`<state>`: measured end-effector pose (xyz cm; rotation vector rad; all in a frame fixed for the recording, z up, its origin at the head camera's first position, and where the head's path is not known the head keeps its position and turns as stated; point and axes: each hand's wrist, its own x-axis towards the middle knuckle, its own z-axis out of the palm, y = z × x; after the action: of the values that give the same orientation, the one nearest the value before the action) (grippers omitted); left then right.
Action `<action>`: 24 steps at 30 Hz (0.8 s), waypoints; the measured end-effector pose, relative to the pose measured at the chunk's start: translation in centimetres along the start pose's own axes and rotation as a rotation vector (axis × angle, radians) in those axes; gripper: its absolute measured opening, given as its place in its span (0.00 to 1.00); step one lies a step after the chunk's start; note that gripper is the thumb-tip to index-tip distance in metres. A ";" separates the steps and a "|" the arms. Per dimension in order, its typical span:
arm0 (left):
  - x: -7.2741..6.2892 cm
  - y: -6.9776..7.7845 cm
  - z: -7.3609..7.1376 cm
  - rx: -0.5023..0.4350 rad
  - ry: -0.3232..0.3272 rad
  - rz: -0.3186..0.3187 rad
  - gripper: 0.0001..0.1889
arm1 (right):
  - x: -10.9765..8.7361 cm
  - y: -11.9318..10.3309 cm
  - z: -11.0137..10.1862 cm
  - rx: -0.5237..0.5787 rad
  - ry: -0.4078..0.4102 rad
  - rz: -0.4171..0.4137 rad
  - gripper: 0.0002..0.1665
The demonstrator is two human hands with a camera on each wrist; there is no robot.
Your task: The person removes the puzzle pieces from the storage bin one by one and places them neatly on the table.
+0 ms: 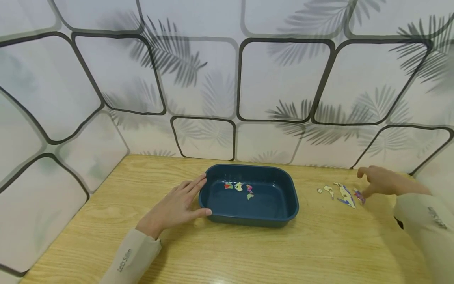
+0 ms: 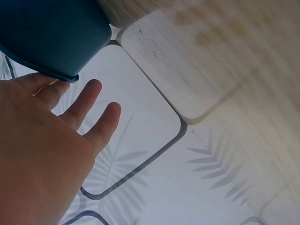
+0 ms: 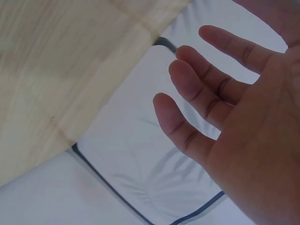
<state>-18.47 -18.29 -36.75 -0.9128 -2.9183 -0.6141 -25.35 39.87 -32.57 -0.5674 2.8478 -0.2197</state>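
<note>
A dark blue rectangular basin (image 1: pixel 248 221) stands on the wooden table, several small coloured paper-like scraps (image 1: pixel 239 186) lying on its floor. At its left rim is my left hand (image 1: pixel 173 209), fingers stretched along the side and thumb at the front-left edge. The left wrist view shows those fingers (image 2: pixel 107 123) spread and nearly straight beside the basin wall (image 2: pixel 61 37). Far to the right, my right hand (image 1: pixel 383 181) hovers by a purple scrap (image 1: pixel 360 196). In the right wrist view its fingers (image 3: pixel 187 84) are loosely bent, apart, and hold nothing.
Pale, irregular scraps, one large with blue edges (image 1: pixel 345 196) and smaller ones (image 1: pixel 329 191), lie on the table (image 1: pixel 248 256) between basin and right hand. A wall covering (image 1: pixel 202 138) with leaf prints and dark outlines rises behind the table and along its left side.
</note>
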 end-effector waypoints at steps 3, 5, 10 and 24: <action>0.0 0.0 0.0 -0.002 -0.001 0.002 0.49 | 0.4 -0.6 -0.6 -0.017 0.013 -0.021 0.33; 0.0 0.0 0.1 -0.003 -0.002 0.004 0.49 | 0.7 -1.2 -0.8 -0.023 0.028 -0.045 0.33; 0.0 -0.1 0.2 -0.004 0.002 0.005 0.48 | 1.5 -2.9 -1.5 0.009 0.039 -0.063 0.32; -0.1 0.0 0.1 -0.011 0.008 -0.006 0.48 | 3.6 -8.6 -3.5 -0.009 0.084 -0.124 0.32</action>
<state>-18.35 -18.33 -36.84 -0.9014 -2.9143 -0.6338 -26.40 30.98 -28.25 -0.7540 2.8981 -0.2583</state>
